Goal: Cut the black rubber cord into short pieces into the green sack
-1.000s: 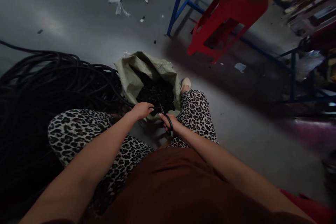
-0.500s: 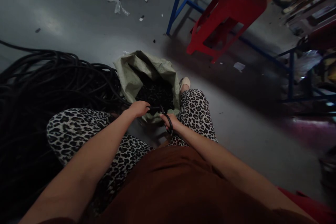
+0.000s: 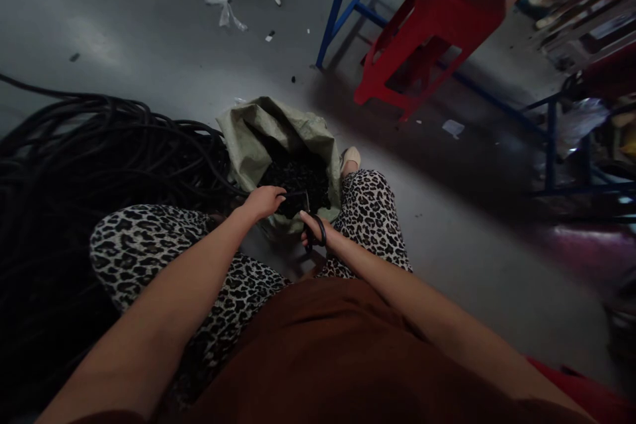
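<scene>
My left hand (image 3: 265,201) is closed around a black rubber cord (image 3: 231,188), whose end sticks out to the right past my fingertips. Black-handled scissors (image 3: 322,230) sit in my right hand (image 3: 312,226), with fingers through the loops and blades pointing up at the cord's end. Both hands are over the near rim of a pale green woven sack (image 3: 241,146), which stands with its mouth wide between my legs. Many short black pieces (image 3: 293,172) lie inside it. Whether the blades touch the cord is too dark to tell.
A large heap of black cords (image 3: 99,139) spreads over the floor at left. A red plastic stool (image 3: 432,33) is ahead to the right, beside a blue metal frame (image 3: 330,26). Scraps of clear plastic (image 3: 224,10) litter the floor.
The scissors' handles have spread apart and the blades now point more upright. My left hand has risen slightly with the cord.
</scene>
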Demonstrator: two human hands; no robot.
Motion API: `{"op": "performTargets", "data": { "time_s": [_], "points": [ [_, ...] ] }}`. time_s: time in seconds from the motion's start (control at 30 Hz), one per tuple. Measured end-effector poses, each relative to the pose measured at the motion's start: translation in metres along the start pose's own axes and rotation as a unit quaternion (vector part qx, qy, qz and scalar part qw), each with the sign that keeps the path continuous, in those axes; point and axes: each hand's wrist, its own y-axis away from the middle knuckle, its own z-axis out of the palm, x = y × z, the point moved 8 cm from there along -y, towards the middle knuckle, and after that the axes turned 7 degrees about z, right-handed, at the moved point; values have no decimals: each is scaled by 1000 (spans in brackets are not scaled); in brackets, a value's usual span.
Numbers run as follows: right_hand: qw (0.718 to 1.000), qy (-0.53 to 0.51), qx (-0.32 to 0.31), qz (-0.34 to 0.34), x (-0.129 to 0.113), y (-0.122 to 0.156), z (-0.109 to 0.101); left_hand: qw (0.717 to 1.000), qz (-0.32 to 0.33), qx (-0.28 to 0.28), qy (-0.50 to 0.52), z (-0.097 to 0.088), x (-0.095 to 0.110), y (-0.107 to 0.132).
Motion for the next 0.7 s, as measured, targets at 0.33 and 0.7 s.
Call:
{"op": "performTargets", "data": {
  "time_s": [0.33,0.7],
  "points": [
    [1000,-3,-13,15,-2,6,6,1000,24,-8,6,5,4,-1],
    [1000,-5,-14,16,-2,3,6,998,51,-39,24,12,10,-1]
  ]
}}
